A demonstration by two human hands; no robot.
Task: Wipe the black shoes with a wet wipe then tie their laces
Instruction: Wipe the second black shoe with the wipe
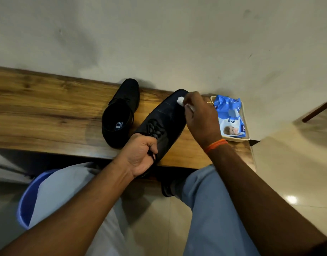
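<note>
Head view: my bench (39,100).
Spare shoe (120,113): parked left, waiting.
Left hand (140,154): fingers curled round held shoe (164,122), steadying it.
Right hand (201,117): pinches wet wipe (180,101) against its toe.
Wipes pack (230,117): in tray, near.

Two black shoes: one shoe (120,115) stands on the wooden surface (48,111) to the left, the other shoe (164,124) is lifted just right of it. One white wet wipe (181,101) sits at the far toe of the lifted shoe. Two hands: the left hand (140,154) near, the right hand (201,119) farther. One blue wipes pack (231,115) lies in one pale tray (246,133) at the right end. One orange wristband (215,145). One blue bucket (27,200) stands on the floor, near left.
</note>
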